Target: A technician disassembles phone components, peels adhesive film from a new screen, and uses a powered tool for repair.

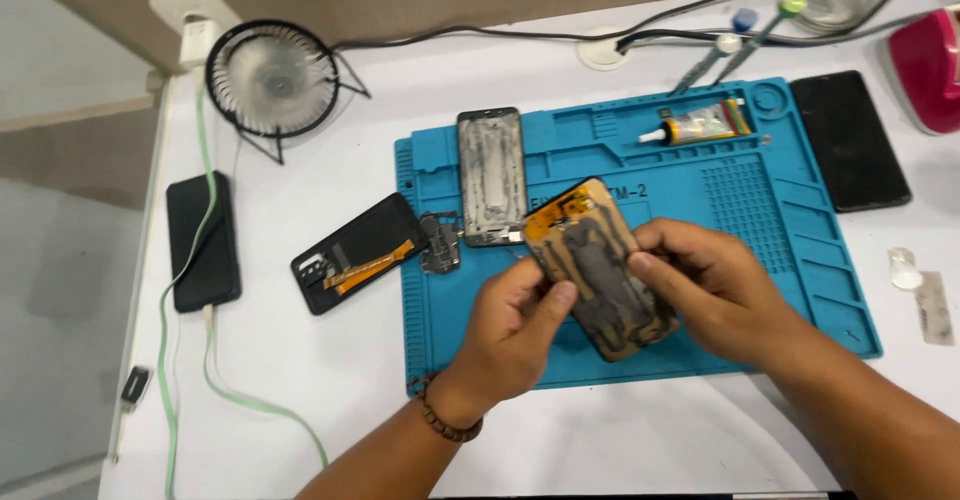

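Both hands [610, 305] partly cover the phone screen panel [600, 265].

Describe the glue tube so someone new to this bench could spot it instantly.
Start at the blue repair mat in the middle of the white table. Look to its far edge, right of centre: the glue tube lies on its side there, a small clear tube with a white nozzle pointing left, unlike the flat phone parts around it.
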